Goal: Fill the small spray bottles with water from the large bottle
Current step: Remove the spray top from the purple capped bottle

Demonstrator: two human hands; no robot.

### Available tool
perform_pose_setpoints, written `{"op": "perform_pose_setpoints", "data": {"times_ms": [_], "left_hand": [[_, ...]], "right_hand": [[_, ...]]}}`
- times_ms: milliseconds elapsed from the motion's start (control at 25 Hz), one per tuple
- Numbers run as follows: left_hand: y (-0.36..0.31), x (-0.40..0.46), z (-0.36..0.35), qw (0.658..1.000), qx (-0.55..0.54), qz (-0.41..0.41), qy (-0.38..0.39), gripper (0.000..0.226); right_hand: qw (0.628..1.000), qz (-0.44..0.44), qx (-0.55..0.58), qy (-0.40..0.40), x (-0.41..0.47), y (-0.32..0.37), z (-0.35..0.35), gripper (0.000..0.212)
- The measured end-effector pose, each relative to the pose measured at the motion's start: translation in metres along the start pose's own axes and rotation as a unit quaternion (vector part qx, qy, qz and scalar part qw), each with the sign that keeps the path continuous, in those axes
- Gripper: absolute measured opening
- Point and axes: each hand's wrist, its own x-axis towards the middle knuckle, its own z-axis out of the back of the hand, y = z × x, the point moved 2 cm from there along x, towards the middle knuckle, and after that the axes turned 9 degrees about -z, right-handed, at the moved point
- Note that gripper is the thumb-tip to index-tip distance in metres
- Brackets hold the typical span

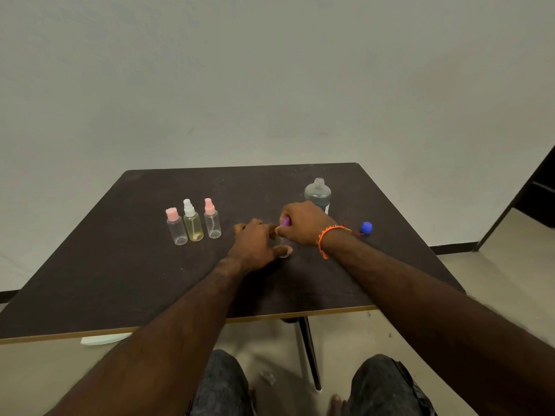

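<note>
Three small spray bottles stand in a row at the table's left: one with a flat pink cap (176, 226), one yellowish with a white sprayer (192, 221), one with a pink sprayer (212, 219). A fourth small clear bottle (281, 244) stands at the centre, and my left hand (258, 246) grips its body. My right hand (303, 223) pinches its purple top (285, 221). The large clear bottle (317, 194), uncapped, stands just behind my right hand. Its blue cap (366, 227) lies on the table to the right.
The dark table (120, 280) stands against a plain wall, its near edge above my knees. A table leg (309, 352) runs down between my legs. A dark frame (522, 202) stands at the far right on the floor.
</note>
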Motion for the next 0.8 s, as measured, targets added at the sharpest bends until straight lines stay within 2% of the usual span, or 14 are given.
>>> {"op": "perform_pose_setpoints", "data": {"times_ms": [80, 200, 360, 520, 720, 800], "left_hand": [[0.001, 0.001, 0.001, 1.0, -0.016, -0.008, -0.003, 0.049], [0.0, 0.003, 0.003, 0.999, -0.025, -0.022, -0.012, 0.045], [-0.007, 0.01, 0.0, 1.0, -0.004, 0.0, -0.02, 0.053], [-0.022, 0.02, -0.014, 1.0, 0.007, -0.009, -0.018, 0.048], [-0.03, 0.026, -0.024, 0.999, 0.025, -0.015, -0.02, 0.052], [-0.028, 0.025, -0.023, 0.999, 0.026, -0.013, -0.015, 0.057]], "right_hand": [[0.999, 0.031, -0.013, 0.007, -0.002, 0.009, 0.007, 0.013], [0.996, 0.081, -0.013, -0.029, -0.004, 0.014, 0.029, 0.016], [0.982, 0.061, 0.087, -0.155, -0.017, -0.024, 0.061, 0.015], [0.945, -0.029, 0.153, -0.286, -0.058, -0.097, 0.056, 0.014], [0.94, -0.207, 0.127, -0.241, -0.08, -0.17, -0.005, 0.008], [0.941, -0.241, 0.104, -0.213, -0.077, -0.178, -0.02, 0.008]]}}
